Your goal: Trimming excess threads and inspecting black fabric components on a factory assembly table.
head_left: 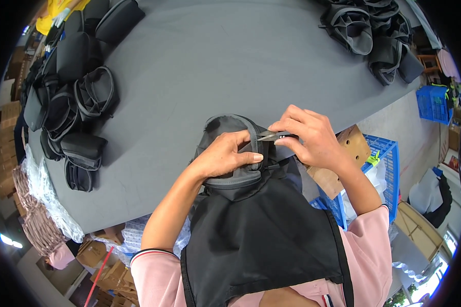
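Observation:
A black soft case with grey edging [234,181] lies open at the near edge of the grey table, in front of my black apron [261,235]. My left hand [224,156] is closed on its rim, with the thumb pressing on the edge and the fingers curled over it. From the right, my right hand [310,137] pinches a small pair of thread snips [271,136] between thumb and fingers. The pointed blades reach the grey edging beside my left fingertips. Whether a thread lies between the blades is too small to tell.
Several black cases [79,56], some unzipped, are piled along the table's left side; more open ones [348,28] lie far right. A blue crate [392,169] and a wooden board with holes [354,147] stand near my right arm. At the far left is a person in yellow [56,14].

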Demonstrator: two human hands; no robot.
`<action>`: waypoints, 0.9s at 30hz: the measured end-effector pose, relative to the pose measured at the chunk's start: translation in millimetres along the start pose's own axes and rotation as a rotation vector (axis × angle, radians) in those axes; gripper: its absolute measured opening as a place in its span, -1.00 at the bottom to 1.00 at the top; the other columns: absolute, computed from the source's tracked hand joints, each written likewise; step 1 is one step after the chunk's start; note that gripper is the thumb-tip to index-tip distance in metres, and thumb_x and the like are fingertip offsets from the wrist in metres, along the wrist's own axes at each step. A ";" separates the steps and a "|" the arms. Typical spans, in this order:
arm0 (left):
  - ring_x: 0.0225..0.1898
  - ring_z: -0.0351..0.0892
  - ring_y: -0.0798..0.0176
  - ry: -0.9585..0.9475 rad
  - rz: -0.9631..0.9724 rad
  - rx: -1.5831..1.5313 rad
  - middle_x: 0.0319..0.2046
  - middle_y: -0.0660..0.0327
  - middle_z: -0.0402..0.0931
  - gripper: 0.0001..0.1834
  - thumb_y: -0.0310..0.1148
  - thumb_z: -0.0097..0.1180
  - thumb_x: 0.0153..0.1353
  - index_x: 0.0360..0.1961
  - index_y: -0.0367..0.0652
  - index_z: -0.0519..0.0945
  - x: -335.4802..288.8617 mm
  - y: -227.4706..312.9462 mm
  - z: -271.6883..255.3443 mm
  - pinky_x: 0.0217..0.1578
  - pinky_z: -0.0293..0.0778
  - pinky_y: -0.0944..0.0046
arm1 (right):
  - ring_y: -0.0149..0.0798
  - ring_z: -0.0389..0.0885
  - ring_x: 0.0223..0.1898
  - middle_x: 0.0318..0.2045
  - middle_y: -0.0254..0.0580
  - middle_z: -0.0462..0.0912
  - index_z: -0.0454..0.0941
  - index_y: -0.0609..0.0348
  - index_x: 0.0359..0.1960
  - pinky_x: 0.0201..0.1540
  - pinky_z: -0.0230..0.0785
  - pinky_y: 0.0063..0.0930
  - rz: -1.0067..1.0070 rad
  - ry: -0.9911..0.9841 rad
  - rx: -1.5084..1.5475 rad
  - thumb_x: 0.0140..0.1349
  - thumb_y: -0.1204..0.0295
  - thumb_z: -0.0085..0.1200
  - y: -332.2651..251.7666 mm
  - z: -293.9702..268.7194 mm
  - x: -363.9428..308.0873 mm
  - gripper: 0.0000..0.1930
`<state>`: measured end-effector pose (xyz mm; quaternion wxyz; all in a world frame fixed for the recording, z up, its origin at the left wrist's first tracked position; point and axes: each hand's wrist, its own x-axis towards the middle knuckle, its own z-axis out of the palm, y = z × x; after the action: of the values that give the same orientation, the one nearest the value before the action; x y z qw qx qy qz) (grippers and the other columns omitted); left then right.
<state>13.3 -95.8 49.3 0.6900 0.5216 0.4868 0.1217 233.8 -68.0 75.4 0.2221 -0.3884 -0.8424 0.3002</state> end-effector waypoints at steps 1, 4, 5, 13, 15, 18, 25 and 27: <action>-0.55 0.29 0.43 -0.003 0.011 -0.005 -0.59 0.28 0.43 -0.72 -0.29 0.24 0.05 -0.37 -0.29 0.50 0.4 -1.2 0.4 -0.52 0.23 0.33 | -0.23 0.43 -0.52 -0.45 -0.35 0.46 0.57 0.07 -0.35 -0.44 0.31 -0.40 -0.014 0.005 0.020 -0.08 0.46 0.20 0.5 0.8 1.2 -0.81; -0.56 0.28 0.44 -0.014 -0.014 -0.032 -0.60 0.29 0.42 -0.71 -0.27 0.26 0.04 -0.40 -0.29 0.49 1.2 -2.6 1.2 -0.54 0.23 0.34 | -0.22 0.45 -0.50 -0.47 -0.32 0.48 0.58 0.09 -0.34 -0.43 0.31 -0.40 -0.031 0.007 0.037 -0.11 0.48 0.22 0.4 1.8 1.2 -0.78; -0.56 0.28 0.44 -0.014 -0.015 -0.033 -0.60 0.29 0.42 -0.71 -0.27 0.26 0.04 -0.40 -0.29 0.49 1.3 -2.2 1.3 -0.54 0.23 0.34 | -0.22 0.46 -0.49 -0.47 -0.29 0.50 0.59 0.11 -0.33 -0.43 0.31 -0.40 -0.034 0.003 0.033 -0.14 0.49 0.23 0.6 1.9 1.2 -0.75; -0.52 0.33 0.47 -0.066 -0.033 0.000 -0.58 0.32 0.44 -0.70 -0.27 0.28 0.03 -0.39 -0.28 0.50 -0.4 3.1 -1.2 -0.51 0.26 0.36 | -0.23 0.41 -0.51 -0.51 -0.34 0.52 0.62 0.07 -0.38 -0.40 0.27 -0.41 -0.174 0.003 -0.031 -0.14 0.48 0.24 5.5 -3.5 2.1 -0.80; -0.52 0.33 0.47 -0.032 0.025 -0.098 -0.56 0.32 0.45 -0.69 -0.26 0.28 0.03 -0.37 -0.29 0.51 -0.2 -5.7 2.9 -0.50 0.26 0.36 | -0.23 0.40 -0.52 -0.51 -0.34 0.52 0.62 0.08 -0.39 -0.42 0.26 -0.42 -0.188 -0.033 0.002 -0.14 0.48 0.24 5.9 -5.4 1.6 -0.80; -0.50 0.34 0.47 -0.015 0.065 -0.155 -0.54 0.31 0.47 -0.68 -0.26 0.29 0.02 -0.34 -0.28 0.52 0.3 -6.6 2.5 -0.48 0.28 0.37 | -0.23 0.42 -0.50 -0.49 -0.33 0.52 0.61 0.10 -0.38 -0.42 0.26 -0.42 -0.131 -0.021 0.050 -0.15 0.49 0.24 3.8 -5.9 -0.7 -0.79; -0.50 0.35 0.48 -0.091 -0.034 -0.025 -0.53 0.33 0.48 -0.70 -0.28 0.27 0.04 -0.30 -0.26 0.52 -1.2 2.8 -1.2 -0.49 0.28 0.37 | -0.23 0.39 -0.50 -0.43 -0.38 0.48 0.57 0.04 -0.35 -0.41 0.28 -0.42 -0.116 -0.031 -0.008 -0.12 0.44 0.22 6.3 -4.1 6.8 -0.77; -0.51 0.34 0.48 -0.105 0.003 -0.056 -0.53 0.33 0.48 -0.70 -0.28 0.27 0.04 -0.30 -0.26 0.52 1.0 -3.0 0.4 -0.50 0.28 0.38 | -0.23 0.39 -0.50 -0.42 -0.39 0.48 0.57 0.03 -0.34 -0.41 0.29 -0.42 -0.144 -0.047 0.008 -0.13 0.44 0.23 8.2 -4.2 9.9 -0.77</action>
<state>13.2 -96.7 46.2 0.7289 0.5084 0.4455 0.1086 234.7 -54.5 74.3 0.2251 -0.3190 -0.8718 0.2960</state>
